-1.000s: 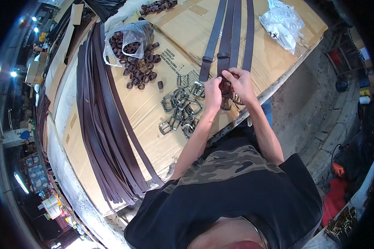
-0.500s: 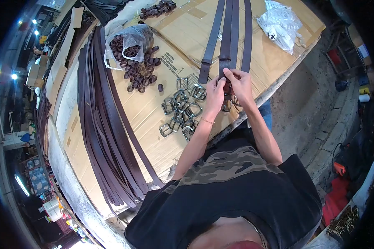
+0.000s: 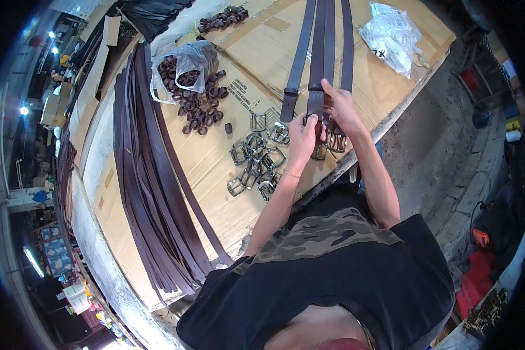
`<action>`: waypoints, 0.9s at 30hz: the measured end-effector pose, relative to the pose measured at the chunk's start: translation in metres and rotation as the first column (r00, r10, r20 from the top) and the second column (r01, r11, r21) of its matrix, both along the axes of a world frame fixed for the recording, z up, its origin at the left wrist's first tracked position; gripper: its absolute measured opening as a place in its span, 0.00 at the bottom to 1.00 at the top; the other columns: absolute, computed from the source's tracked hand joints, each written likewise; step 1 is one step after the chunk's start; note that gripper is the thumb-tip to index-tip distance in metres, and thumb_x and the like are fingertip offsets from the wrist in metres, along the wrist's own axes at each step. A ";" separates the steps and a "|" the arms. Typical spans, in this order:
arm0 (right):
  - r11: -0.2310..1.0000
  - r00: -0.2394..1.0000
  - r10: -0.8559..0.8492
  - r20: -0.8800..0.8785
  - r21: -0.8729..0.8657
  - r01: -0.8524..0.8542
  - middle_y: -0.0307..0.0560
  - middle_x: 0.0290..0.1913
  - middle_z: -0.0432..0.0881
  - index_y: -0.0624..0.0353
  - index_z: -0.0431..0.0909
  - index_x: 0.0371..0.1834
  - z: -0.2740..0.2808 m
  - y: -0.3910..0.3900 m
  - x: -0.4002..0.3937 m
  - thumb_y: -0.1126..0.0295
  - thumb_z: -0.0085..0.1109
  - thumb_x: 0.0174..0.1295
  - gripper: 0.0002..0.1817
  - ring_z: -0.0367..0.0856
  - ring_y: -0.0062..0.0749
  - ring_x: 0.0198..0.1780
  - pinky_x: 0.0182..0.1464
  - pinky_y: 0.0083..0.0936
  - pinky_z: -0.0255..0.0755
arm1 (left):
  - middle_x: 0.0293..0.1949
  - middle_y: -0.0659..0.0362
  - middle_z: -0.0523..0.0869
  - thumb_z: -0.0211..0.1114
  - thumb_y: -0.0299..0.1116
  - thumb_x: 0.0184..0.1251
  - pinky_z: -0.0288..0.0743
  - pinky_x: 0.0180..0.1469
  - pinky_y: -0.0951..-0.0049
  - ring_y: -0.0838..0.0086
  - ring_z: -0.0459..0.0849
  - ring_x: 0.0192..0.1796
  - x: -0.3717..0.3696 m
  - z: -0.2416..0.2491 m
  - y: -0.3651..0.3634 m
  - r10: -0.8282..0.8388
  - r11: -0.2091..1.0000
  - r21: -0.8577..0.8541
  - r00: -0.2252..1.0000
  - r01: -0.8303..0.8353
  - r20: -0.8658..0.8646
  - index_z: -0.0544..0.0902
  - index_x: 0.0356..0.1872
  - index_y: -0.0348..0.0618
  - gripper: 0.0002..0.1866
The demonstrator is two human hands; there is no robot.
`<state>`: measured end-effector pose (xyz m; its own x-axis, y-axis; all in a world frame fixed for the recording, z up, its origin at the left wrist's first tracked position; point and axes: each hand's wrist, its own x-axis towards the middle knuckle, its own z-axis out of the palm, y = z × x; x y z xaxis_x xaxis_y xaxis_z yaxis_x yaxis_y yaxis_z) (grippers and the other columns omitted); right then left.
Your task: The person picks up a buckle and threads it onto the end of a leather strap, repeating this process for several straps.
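Observation:
A dark brown leather belt [image 3: 315, 104] runs up the table in front of me, with a metal buckle [image 3: 319, 154] at its near end. My left hand [image 3: 303, 139] is closed on this belt just above the buckle, thumb on top. At the belt's right edge, my right hand [image 3: 343, 112] grips it a little higher, its thumb beside the leather keeper loop [image 3: 315, 87]; its other fingers are partly hidden. More belts lie on both sides, one with a loop [image 3: 290, 91] on it at left. Another buckle [image 3: 337, 142] shows below my right wrist.
Loose metal buckles [image 3: 256, 156] are piled left of my hands. Leather loops [image 3: 201, 114] spill from a plastic bag [image 3: 203, 58]. A bundle of brown straps [image 3: 151, 175] lies at left. A crumpled white plastic bag [image 3: 391, 41] sits at the table's right side, on cardboard [image 3: 256, 49].
My right hand has shifted up and to the right along the belt, its thumb now near the keeper loop. The left hand stays near the buckle. The view has shifted slightly.

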<state>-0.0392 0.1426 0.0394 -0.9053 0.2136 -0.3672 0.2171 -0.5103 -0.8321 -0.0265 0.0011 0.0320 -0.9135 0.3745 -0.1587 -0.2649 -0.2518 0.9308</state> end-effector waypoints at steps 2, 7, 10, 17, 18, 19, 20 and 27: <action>0.996 0.998 0.040 -0.056 -0.083 -0.045 0.44 0.33 0.83 0.67 0.80 0.40 0.001 0.000 -0.004 0.56 0.59 0.65 0.20 0.80 0.26 0.35 0.43 0.26 0.73 | 0.23 0.54 0.81 0.52 0.32 0.69 0.72 0.24 0.76 0.74 0.77 0.19 0.000 -0.002 0.001 -0.002 1.000 -0.016 1.000 0.002 0.001 0.76 0.34 0.31 0.12; 0.988 0.990 0.140 -0.029 -0.055 -0.142 0.43 0.32 0.80 0.65 0.77 0.39 0.001 -0.001 0.005 0.61 0.58 0.66 0.15 0.79 0.26 0.33 0.37 0.24 0.73 | 0.23 0.54 0.81 0.52 0.32 0.69 0.72 0.24 0.75 0.74 0.77 0.19 0.001 -0.008 -0.003 -0.017 0.998 -0.058 1.000 0.017 -0.009 0.76 0.33 0.31 0.12; 0.960 0.962 0.271 -0.032 -0.068 -0.273 0.44 0.31 0.80 0.66 0.77 0.38 0.006 0.003 0.017 0.63 0.57 0.66 0.14 0.79 0.27 0.30 0.32 0.24 0.74 | 0.23 0.54 0.81 0.52 0.32 0.69 0.72 0.24 0.76 0.74 0.77 0.19 0.001 -0.010 -0.004 -0.032 0.999 -0.034 0.999 0.032 0.006 0.77 0.34 0.31 0.12; 0.975 0.977 0.213 -0.017 -0.062 -0.214 0.42 0.25 0.78 0.68 0.77 0.34 0.009 -0.009 0.022 0.64 0.56 0.67 0.14 0.75 0.25 0.19 0.16 0.22 0.71 | 0.24 0.56 0.81 0.50 0.32 0.71 0.72 0.25 0.77 0.75 0.78 0.20 -0.001 -0.008 -0.005 -0.056 0.998 -0.026 0.998 0.057 0.036 0.76 0.34 0.32 0.12; 0.957 0.958 0.287 -0.017 -0.029 -0.288 0.40 0.23 0.78 0.67 0.78 0.33 0.013 -0.009 0.024 0.64 0.57 0.67 0.14 0.73 0.23 0.19 0.18 0.21 0.70 | 0.25 0.57 0.81 0.50 0.33 0.72 0.72 0.26 0.77 0.76 0.78 0.21 -0.002 -0.008 -0.006 -0.063 0.998 -0.021 0.998 0.064 0.023 0.76 0.34 0.33 0.13; 0.957 0.957 0.289 -0.019 -0.030 -0.289 0.40 0.23 0.78 0.67 0.78 0.33 0.012 -0.012 0.024 0.64 0.57 0.67 0.14 0.73 0.23 0.19 0.18 0.21 0.70 | 0.25 0.57 0.81 0.50 0.33 0.72 0.72 0.26 0.77 0.76 0.78 0.21 -0.004 -0.009 -0.007 -0.061 0.998 -0.022 0.998 0.062 0.022 0.76 0.34 0.33 0.13; 0.968 0.968 0.250 -0.018 0.011 -0.250 0.41 0.23 0.79 0.67 0.79 0.32 0.010 -0.016 0.025 0.65 0.58 0.66 0.14 0.73 0.22 0.18 0.17 0.20 0.68 | 0.26 0.58 0.81 0.51 0.34 0.73 0.72 0.27 0.78 0.77 0.78 0.23 -0.005 -0.008 -0.008 -0.047 0.997 -0.061 0.998 0.045 -0.045 0.76 0.35 0.33 0.13; 0.994 0.995 0.103 -0.008 0.037 -0.103 0.42 0.20 0.79 0.67 0.80 0.30 0.002 -0.022 0.026 0.67 0.64 0.61 0.12 0.70 0.20 0.12 0.11 0.18 0.60 | 0.31 0.61 0.83 0.56 0.30 0.72 0.76 0.37 0.77 0.80 0.80 0.31 -0.005 -0.012 -0.021 -0.213 0.977 -0.046 0.973 0.210 -0.086 0.77 0.40 0.34 0.08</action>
<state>-0.0135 0.1201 0.0411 -0.9267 0.1319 -0.3519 0.2588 -0.4551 -0.8520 -0.0313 -0.0197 0.0197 -0.8253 0.5563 -0.0969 -0.2235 -0.1643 0.9608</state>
